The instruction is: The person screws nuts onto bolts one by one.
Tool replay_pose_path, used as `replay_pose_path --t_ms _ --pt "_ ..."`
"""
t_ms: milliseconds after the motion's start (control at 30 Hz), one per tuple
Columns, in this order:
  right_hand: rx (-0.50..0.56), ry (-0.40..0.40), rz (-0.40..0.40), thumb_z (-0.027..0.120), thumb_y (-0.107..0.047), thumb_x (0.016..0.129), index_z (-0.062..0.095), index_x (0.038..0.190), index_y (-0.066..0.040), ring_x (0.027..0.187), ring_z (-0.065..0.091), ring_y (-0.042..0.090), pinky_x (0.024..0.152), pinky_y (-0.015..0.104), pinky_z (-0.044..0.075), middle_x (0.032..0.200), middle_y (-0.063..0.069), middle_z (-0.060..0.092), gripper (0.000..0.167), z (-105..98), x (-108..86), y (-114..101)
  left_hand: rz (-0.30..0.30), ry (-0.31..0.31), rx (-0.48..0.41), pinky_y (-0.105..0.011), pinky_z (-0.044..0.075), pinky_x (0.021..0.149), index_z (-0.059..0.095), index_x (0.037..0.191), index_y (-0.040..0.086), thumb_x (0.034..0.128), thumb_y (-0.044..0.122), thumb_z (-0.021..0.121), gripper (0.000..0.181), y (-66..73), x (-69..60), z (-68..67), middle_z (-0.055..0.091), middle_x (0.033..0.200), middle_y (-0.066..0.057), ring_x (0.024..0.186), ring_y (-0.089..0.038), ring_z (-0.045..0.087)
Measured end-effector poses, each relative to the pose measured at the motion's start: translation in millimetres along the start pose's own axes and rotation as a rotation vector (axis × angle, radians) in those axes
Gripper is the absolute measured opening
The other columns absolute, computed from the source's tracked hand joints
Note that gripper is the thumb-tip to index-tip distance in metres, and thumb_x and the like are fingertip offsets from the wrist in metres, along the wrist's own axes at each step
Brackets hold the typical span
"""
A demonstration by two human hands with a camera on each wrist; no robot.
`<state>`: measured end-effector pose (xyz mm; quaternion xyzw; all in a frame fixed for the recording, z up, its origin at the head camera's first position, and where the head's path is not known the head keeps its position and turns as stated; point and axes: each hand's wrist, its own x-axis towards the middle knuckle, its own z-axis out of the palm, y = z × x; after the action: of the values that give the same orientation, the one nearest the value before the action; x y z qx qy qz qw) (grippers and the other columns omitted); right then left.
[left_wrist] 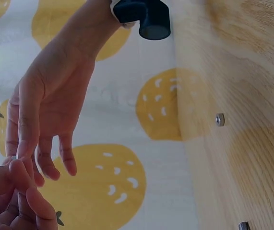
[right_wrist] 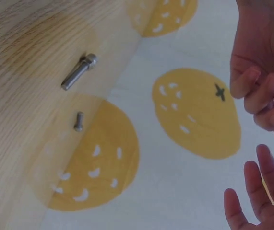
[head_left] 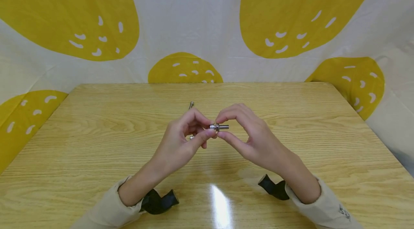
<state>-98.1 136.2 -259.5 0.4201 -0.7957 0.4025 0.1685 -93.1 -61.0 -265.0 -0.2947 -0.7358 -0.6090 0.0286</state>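
Just above the table, in the head view, my left hand (head_left: pixel 178 142) pinches the head end of a silver bolt (head_left: pixel 224 127) between thumb and fingertips. Its shank points right. My right hand (head_left: pixel 255 139) has thumb and index finger at opposite sides of a nut (head_left: pixel 217 127) on that bolt. In the left wrist view, fingers of my left hand (left_wrist: pixel 17 206) meet those of my right hand (left_wrist: pixel 55 100) and hide most of the bolt. The right wrist view shows my left hand (right_wrist: pixel 264 91) with curled fingers above my right hand (right_wrist: pixel 261 201), whose other fingers are spread.
Behind my left hand a bolt (head_left: pixel 191 105) lies on the wooden table (head_left: pixel 97 142). Between the left fingers shows another metal piece (head_left: pixel 192 137). The right wrist view holds a larger bolt (right_wrist: pixel 79 72) and a small screw (right_wrist: pixel 79 121). A patterned cloth (head_left: pixel 194 13) hangs behind.
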Motion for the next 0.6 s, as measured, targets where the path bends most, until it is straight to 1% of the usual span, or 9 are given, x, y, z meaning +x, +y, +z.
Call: replay_pose_path --t_ms 67,200,300,400,500,533,600 --pt "-0.003 0.006 -0.011 0.067 -0.006 0.085 0.056 0.106 -0.006 0.102 0.052 0.013 0.088 0.024 0.044 0.106 0.002 0.058 0.023 0.0 0.2 0.1 -0.006 -0.004 -0.009 -0.029 0.053 0.055 0.054 0.092 0.000 0.0861 -0.001 0.062 0.010 0.4 0.0 -0.2 0.066 0.086 -0.013 0.057 -0.014 0.057" --pt "-0.007 0.002 -0.014 0.064 -0.008 0.087 0.057 0.104 -0.007 0.102 0.051 0.013 0.088 0.025 0.044 0.105 0.001 0.058 0.018 0.2 0.0 0.2 -0.005 -0.011 -0.015 -0.029 0.052 0.055 0.054 0.092 0.000 0.0862 0.001 0.062 0.010 0.7 -0.1 -0.1 0.067 0.087 -0.013 0.056 -0.014 0.057" --pt "-0.012 -0.015 0.003 0.061 -0.008 0.090 0.057 0.101 -0.009 0.102 0.050 0.013 0.088 0.026 0.042 0.106 0.000 0.058 0.011 1.2 -0.4 0.5 -0.002 -0.013 -0.015 -0.030 0.052 0.054 0.055 0.091 0.001 0.0863 0.001 0.062 0.009 0.8 -0.1 0.0 0.067 0.087 -0.013 0.056 -0.014 0.057" --pt "-0.026 -0.027 0.029 0.056 -0.010 0.093 0.058 0.095 -0.011 0.103 0.049 0.012 0.088 0.028 0.041 0.104 -0.002 0.058 0.003 2.8 -0.8 1.2 0.002 -0.015 -0.012 -0.029 0.052 0.054 0.055 0.091 0.001 0.0859 0.001 0.063 0.010 1.0 -0.2 0.2 0.068 0.086 -0.013 0.055 -0.015 0.057" --pt "-0.057 -0.024 0.054 0.049 -0.017 0.097 0.060 0.088 -0.013 0.102 0.049 0.012 0.088 0.032 0.039 0.101 -0.004 0.059 0.015 4.1 -1.1 1.6 0.006 -0.016 -0.007 -0.029 0.052 0.053 0.055 0.091 0.001 0.0856 0.001 0.064 0.010 0.9 -0.1 0.8 0.068 0.084 -0.013 0.054 -0.017 0.057" --pt "-0.066 -0.020 0.062 0.047 -0.020 0.098 0.061 0.087 -0.014 0.102 0.050 0.013 0.089 0.033 0.038 0.100 -0.005 0.060 0.018 4.2 -1.2 2.0 0.007 -0.017 -0.006 -0.028 0.051 0.053 0.054 0.090 0.001 0.0855 0.001 0.064 0.011 0.9 -0.1 1.0 0.068 0.083 -0.013 0.054 -0.017 0.057" --pt "-0.074 -0.014 0.077 0.046 -0.025 0.099 0.061 0.091 -0.014 0.102 0.050 0.013 0.090 0.035 0.038 0.101 -0.005 0.060 0.021 3.4 -1.6 1.9 0.008 -0.017 -0.006 -0.028 0.051 0.052 0.054 0.090 0.001 0.0855 0.001 0.064 0.011 0.7 -0.2 1.2 0.068 0.083 -0.013 0.054 -0.017 0.057"
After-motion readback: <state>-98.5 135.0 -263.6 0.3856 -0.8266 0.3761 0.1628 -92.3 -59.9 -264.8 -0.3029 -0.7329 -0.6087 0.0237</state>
